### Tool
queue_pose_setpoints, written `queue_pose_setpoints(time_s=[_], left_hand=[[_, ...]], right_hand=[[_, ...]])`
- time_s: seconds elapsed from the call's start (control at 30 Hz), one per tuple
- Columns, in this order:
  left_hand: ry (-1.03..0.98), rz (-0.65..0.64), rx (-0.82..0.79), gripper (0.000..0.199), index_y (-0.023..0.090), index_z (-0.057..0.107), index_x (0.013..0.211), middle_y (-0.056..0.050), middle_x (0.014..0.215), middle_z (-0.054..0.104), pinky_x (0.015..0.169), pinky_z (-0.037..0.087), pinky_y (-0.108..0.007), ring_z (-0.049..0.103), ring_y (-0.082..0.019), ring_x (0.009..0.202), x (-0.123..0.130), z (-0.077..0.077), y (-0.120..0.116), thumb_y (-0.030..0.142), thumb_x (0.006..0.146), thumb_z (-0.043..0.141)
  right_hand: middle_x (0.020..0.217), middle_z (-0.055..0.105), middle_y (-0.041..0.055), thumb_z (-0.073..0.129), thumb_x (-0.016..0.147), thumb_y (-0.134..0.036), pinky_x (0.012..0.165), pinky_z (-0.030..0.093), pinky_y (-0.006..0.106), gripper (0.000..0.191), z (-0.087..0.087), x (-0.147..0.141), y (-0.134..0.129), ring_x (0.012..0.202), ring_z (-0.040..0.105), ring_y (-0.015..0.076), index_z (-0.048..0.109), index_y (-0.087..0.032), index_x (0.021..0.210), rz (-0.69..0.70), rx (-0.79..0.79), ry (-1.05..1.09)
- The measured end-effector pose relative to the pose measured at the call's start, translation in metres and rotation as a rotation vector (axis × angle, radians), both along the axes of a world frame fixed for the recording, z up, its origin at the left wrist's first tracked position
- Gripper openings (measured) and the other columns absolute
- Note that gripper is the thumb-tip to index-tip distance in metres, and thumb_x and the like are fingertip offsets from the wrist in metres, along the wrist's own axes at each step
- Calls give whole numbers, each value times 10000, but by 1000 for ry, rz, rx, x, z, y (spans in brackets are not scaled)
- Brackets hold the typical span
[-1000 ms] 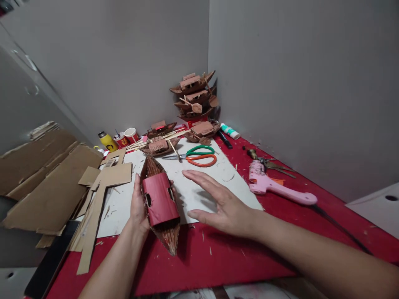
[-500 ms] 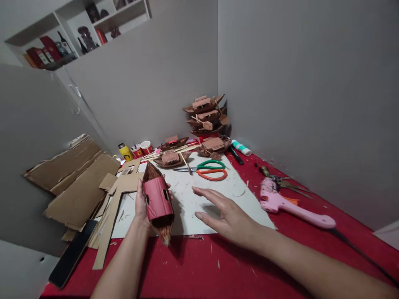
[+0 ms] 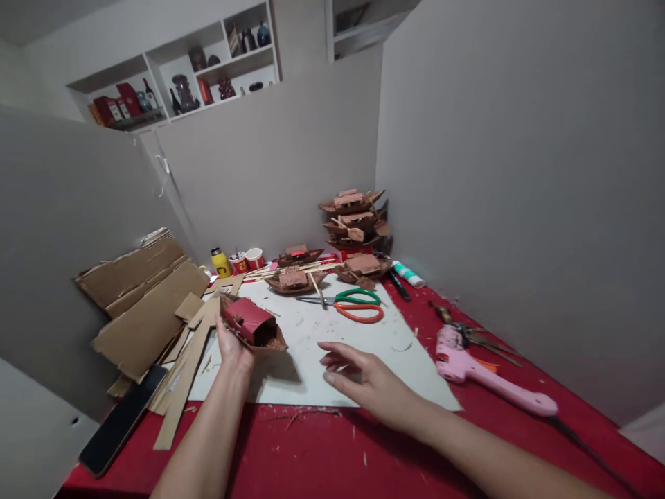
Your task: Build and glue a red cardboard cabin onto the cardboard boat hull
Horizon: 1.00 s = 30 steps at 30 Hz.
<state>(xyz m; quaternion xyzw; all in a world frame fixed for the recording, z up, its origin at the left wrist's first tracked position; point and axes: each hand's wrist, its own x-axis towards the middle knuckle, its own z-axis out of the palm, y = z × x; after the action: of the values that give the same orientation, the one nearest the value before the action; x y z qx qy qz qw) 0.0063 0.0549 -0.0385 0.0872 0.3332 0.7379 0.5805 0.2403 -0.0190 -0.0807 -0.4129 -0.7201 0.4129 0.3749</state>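
A small brown model boat with a red curved roof (image 3: pixel 251 320) rests in my left hand (image 3: pixel 235 348), which holds it from below and from its left side above the white sheet (image 3: pixel 312 374). My right hand (image 3: pixel 358 378) hovers over the right part of the sheet, its fingers apart and nothing between them. Beyond the hands lie scissors (image 3: pixel 358 305) with one green and one orange handle. Another model boat (image 3: pixel 294 278) sits behind them at the sheet's back edge.
Cardboard pieces (image 3: pixel 150 315) and a black phone (image 3: pixel 122 423) are on the left. A pink glue gun (image 3: pixel 493 381) and pliers (image 3: pixel 485 334) lie on the right. Stacked model boats (image 3: pixel 353 218), paper cups (image 3: pixel 254 259) and a yellow bottle (image 3: pixel 220 263) stand at the back.
My left hand has turned and tilted the boat, so its near end now points right. My right hand remains open, its fingers slightly more curled. The head view has tilted up and left.
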Motion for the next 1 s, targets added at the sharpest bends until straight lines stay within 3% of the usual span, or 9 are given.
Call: queue_pose_setpoints(time_s=[0.1, 0.23, 0.37, 0.47, 0.57, 0.73, 0.8, 0.9, 1.0], left_hand=[[28, 53, -7, 513, 134, 682, 1040, -58, 764, 726, 765, 559, -371, 692, -189, 656, 13, 1, -3, 509, 962, 340], [62, 139, 33, 497, 184, 689, 1066, -22, 815, 736, 809, 546, -304, 697, -155, 717, 29, 4, -8, 535, 958, 355], [81, 197, 81, 517, 213, 691, 1107, -37, 964, 743, 886, 527, -327, 696, -186, 925, 50, 13, -14, 567, 945, 351], [87, 232, 125, 525, 211, 677, 1151, -49, 1086, 727, 936, 504, -324, 656, -202, 1076, 73, 20, -17, 571, 940, 358], [90, 243, 175, 545, 213, 657, 1193, -52, 1150, 713, 961, 489, -304, 627, -202, 1143, 96, 26, -18, 596, 924, 377], [115, 187, 274, 465, 266, 655, 1193, -3, 1187, 706, 967, 474, -250, 605, -163, 1181, 110, 26, -23, 543, 953, 369], [137, 132, 304, 413, 282, 666, 1169, 7, 1168, 714, 946, 487, -246, 612, -156, 1170, 107, 24, -26, 489, 972, 367], [181, 54, 351, 358, 304, 665, 1151, 12, 1141, 723, 894, 513, -249, 631, -155, 1135, 100, 23, -27, 450, 974, 390], [240, -46, 403, 305, 312, 645, 1174, -6, 1134, 722, 845, 539, -286, 645, -174, 1097, 92, 25, -28, 415, 953, 461]], right_hand=[[1050, 673, 128, 615, 810, -413, 814, 525, 383, 609, -3, -11, -1, 895, 638, 222, 502, -111, 1327, 34, -101, 139], [1081, 665, 106, 691, 761, -370, 897, 466, 409, 693, -4, -15, -3, 980, 613, 240, 477, -134, 1376, -21, -8, 108], [1211, 629, 116, 753, 726, -406, 1003, 396, 450, 826, 2, -12, -6, 1113, 573, 272, 408, -161, 1435, -17, 33, 153], [1325, 572, 101, 775, 727, -421, 1018, 401, 433, 842, 5, -12, -3, 1169, 546, 261, 381, -219, 1443, 72, 76, 317], [1330, 563, 109, 785, 720, -454, 943, 467, 416, 865, 4, -14, 4, 1078, 599, 241, 356, -234, 1438, 128, 45, 532], [1407, 522, 84, 819, 685, -424, 1020, 424, 406, 822, 7, -11, 12, 1248, 522, 256, 408, -281, 1382, 59, -12, 765], [1334, 588, 56, 815, 696, -400, 1014, 424, 382, 721, 12, -5, 13, 1238, 530, 240, 481, -291, 1325, 19, -50, 766], [1099, 685, 41, 817, 689, -401, 896, 483, 358, 613, 19, 7, 17, 1026, 629, 214, 577, -266, 1237, -27, -130, 740], [941, 678, 30, 821, 670, -429, 797, 510, 339, 542, 24, 20, 25, 821, 643, 171, 638, -229, 1139, -50, -161, 760]])
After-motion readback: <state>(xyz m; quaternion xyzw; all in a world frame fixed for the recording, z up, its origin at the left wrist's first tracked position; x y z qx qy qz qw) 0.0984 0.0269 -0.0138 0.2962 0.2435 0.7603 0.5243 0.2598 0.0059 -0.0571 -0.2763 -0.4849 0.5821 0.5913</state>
